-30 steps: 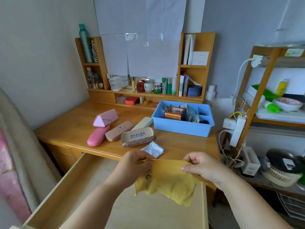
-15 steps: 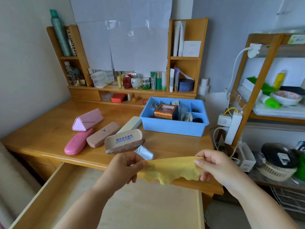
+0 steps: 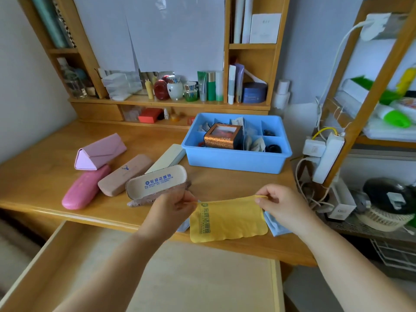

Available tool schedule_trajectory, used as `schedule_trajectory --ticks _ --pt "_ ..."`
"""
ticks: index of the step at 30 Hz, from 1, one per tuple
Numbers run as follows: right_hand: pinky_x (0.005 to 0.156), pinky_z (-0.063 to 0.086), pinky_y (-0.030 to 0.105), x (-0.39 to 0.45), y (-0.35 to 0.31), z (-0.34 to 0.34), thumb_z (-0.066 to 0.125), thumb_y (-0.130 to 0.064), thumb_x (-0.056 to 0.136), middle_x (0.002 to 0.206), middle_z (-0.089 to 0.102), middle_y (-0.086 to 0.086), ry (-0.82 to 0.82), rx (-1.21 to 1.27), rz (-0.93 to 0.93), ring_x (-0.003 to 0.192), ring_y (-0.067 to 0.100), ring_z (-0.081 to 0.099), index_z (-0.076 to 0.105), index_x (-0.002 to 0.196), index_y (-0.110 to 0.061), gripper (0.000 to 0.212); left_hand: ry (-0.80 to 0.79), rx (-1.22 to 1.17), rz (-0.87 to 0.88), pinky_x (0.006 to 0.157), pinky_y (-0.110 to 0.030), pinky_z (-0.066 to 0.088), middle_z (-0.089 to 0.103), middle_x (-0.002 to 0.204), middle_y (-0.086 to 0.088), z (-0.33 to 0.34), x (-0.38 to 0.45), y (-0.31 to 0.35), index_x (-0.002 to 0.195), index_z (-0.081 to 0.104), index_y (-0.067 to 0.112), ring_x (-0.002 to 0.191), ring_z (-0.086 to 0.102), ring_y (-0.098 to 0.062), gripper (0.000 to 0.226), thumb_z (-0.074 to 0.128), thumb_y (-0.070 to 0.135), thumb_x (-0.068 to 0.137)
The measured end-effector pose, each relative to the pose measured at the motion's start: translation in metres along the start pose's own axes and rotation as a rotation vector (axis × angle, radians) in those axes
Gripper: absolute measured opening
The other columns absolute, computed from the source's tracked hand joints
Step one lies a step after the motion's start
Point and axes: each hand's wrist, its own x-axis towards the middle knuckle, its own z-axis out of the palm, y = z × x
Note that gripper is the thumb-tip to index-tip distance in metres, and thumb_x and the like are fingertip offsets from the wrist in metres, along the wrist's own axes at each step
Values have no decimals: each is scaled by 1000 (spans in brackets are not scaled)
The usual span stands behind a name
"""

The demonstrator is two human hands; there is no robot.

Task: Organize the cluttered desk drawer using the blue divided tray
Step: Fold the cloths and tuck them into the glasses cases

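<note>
A yellow printed cleaning cloth [image 3: 227,219] hangs spread flat over the desk's front edge. My left hand [image 3: 172,210] pinches its top left corner and my right hand [image 3: 281,204] pinches its top right corner. Beneath the cloth lies a pale blue cloth [image 3: 275,227]. The blue divided tray [image 3: 235,159] stands on the desk behind the hands, holding a small brown box [image 3: 222,136], packets and dark small items. The open wooden drawer [image 3: 202,273] lies below my arms, its bottom bare.
Several glasses cases lie left of the tray: a pink triangular case [image 3: 99,152], a pink oval case [image 3: 84,188], a tan case [image 3: 125,174], a grey case [image 3: 166,157] and an open beige case [image 3: 156,183]. A power strip [image 3: 327,157] and cables hang at right beside a shelf rack.
The cloth, crumpled and held over the drawer, has been pulled out flat and carried forward over the desk edge. The view moved closer to the desk.
</note>
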Motion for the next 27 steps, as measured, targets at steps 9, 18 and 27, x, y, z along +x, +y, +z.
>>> schedule_trajectory --ticks 9,18,27 --pt "74 32 3 -25 30 15 60 -15 90 124 59 -15 -94 -398 -250 87 -18 47 67 90 -23 10 -32 222 362 73 -23 52 70 92 9 23 -38 -26 76 71 15 85 64 -4 14 76 2 73" --pt "114 29 35 -27 45 24 67 -18 84 118 65 -9 -53 -494 -380 112 5 56 69 82 -20 4 -6 440 559 91 -32 47 67 97 8 29 -41 -39 86 69 19 96 61 -13 18 74 21 69" --pt "118 -6 38 -32 29 30 50 -65 79 115 65 -15 -24 -678 -351 138 9 33 64 95 -31 40 72 719 652 101 -51 42 66 72 7 21 -40 -19 71 69 18 89 65 -23 16 79 6 66"
